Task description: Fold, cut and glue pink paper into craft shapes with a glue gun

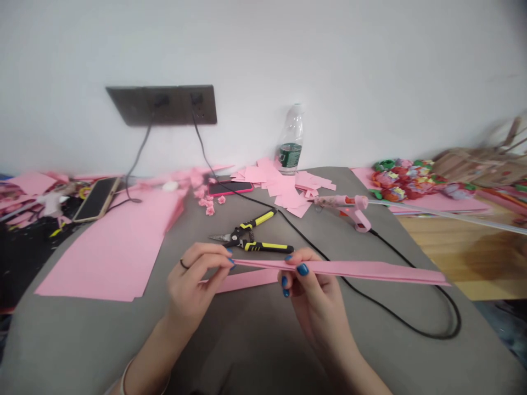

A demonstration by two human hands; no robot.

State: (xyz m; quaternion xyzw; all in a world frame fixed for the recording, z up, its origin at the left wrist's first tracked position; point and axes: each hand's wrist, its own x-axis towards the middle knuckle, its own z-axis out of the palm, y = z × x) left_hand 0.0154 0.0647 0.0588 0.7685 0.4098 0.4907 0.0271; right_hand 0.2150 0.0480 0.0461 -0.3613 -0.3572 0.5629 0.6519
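Between my two hands stretches a long, narrow pink paper strip (362,270), folded or layered lengthwise. My left hand (197,280) pinches its left end between thumb and fingers. Further right, my right hand (315,288) grips the strip near its middle, thumb on top and fingertips curled round; the rest sticks out to the right. Another pink strip (247,281) lies on the grey table (230,340) beneath and behind my hands. Just beyond them rest pliers (251,233) with black and yellow handles, their jaws pointing left.
A pink glue gun (348,207) stands at right, its black cord (395,315) looping across the table. Pink sheets (111,247) and a phone (96,198) lie left. Behind are small pink flowers (209,206), cut paper pieces (282,189), a plastic bottle (291,140) and colourful flowers (405,180).
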